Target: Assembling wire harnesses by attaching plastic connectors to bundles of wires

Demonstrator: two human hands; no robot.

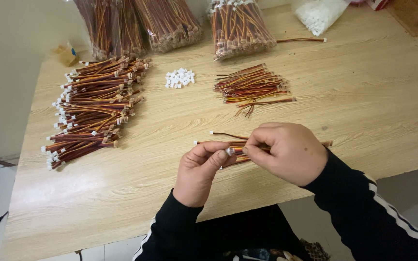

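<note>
My left hand [200, 171] and my right hand [289, 151] meet over the near part of the wooden table [354, 111]. Between their fingertips is a short red, orange and yellow wire lead with a small white connector [230, 151] at its end. My left thumb and forefinger pinch the connector; my right fingers pinch the wires just behind it. A few more leads [223, 136] lie on the table under my hands, partly hidden by them.
A large heap of finished leads [93, 106] lies at the left. A small pile of loose white connectors [179, 78] and a bunch of bare leads [253, 87] sit in the middle. Clear bags of leads [238, 26] and a bag of white connectors [318, 13] line the back.
</note>
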